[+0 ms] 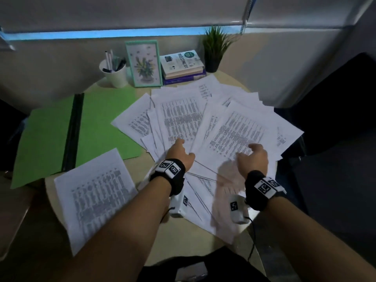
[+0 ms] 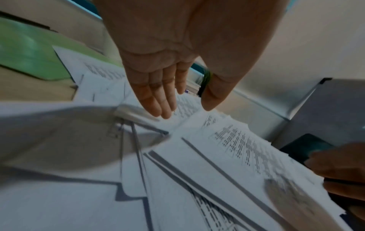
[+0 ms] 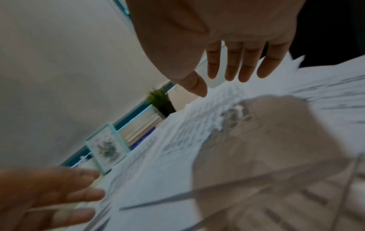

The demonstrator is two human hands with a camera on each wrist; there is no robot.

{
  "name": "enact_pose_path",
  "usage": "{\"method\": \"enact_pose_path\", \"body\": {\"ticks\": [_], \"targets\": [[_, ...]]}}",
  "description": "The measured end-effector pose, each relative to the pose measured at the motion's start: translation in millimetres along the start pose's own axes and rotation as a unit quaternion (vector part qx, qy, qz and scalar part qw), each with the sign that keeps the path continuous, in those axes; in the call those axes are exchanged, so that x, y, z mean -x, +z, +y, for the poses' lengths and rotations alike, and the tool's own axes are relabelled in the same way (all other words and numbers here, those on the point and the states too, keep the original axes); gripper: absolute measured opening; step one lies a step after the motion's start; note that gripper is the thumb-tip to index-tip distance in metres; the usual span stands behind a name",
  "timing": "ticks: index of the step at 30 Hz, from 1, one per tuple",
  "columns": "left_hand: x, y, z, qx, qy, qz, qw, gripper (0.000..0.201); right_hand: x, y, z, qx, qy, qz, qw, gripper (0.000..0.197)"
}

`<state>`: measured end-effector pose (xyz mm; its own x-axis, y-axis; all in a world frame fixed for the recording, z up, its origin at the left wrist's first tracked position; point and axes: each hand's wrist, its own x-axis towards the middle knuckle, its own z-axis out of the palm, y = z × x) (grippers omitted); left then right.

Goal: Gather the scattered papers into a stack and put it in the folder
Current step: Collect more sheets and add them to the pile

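Papers (image 1: 203,123) lie fanned across the round table (image 1: 162,251), beside the open green folder (image 1: 105,119). Left hand (image 1: 180,153) and right hand (image 1: 253,158) hover over them, fingers straight, apparently not touching.

I see the table (image 1: 154,249) carrying a fan of overlapping papers (image 1: 203,119) across its middle and right. The open folder (image 1: 50,135) lies flat to their left, overhanging the table's left edge. One single sheet (image 1: 95,196) lies apart at the near left, its far corner overlapping the folder. Along the back, left to right: pen cup (image 1: 116,75), picture frame (image 1: 144,64), book stack (image 1: 182,65), potted plant (image 1: 213,49). My left hand (image 1: 180,153) and right hand (image 1: 254,158) are over the fan's near part, side by side.
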<state>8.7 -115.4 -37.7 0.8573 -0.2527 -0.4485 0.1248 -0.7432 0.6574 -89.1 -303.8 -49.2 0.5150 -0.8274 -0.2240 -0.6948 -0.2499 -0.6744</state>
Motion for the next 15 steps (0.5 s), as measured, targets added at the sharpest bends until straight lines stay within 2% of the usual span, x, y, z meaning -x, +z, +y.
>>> {"method": "enact_pose_path", "body": {"ticks": [2, 5, 8, 11, 13, 15], "targets": [[-13.6, 15.2, 7.8, -0.014, -0.01, 0.009, 1.0, 0.066, -23.9, -8.5, 12.0, 0.018, 0.043, 0.012, 0.999, 0.048], [-28.3, 36.5, 17.7, -0.049, -0.016, 0.048, 0.998, 0.074, -48.8, -13.8, 26.7, 0.033, 0.093, -0.041, 0.994, 0.063], [-37.7, 53.9, 28.7, -0.053, -0.016, 0.054, 0.997, 0.086, -60.4, -13.7, 36.6, 0.063, 0.081, -0.075, 0.992, 0.069], [-46.7, 65.7, 37.4, -0.015, -0.048, 0.04, 0.998, 0.095, -60.6, -8.6, 42.6, 0.07, 0.036, -0.088, 0.993, 0.061], [-49.2, 69.1, 40.1, 0.015, -0.069, 0.031, 0.997, 0.089, -57.9, -5.1, 46.9, 0.062, 0.017, -0.097, 0.993, 0.065], [-49.9, 68.8, 39.9, 0.022, -0.063, 0.022, 0.998, 0.065, -56.3, -4.4, 48.9, 0.043, 0.013, -0.119, 0.992, 0.077]]}}
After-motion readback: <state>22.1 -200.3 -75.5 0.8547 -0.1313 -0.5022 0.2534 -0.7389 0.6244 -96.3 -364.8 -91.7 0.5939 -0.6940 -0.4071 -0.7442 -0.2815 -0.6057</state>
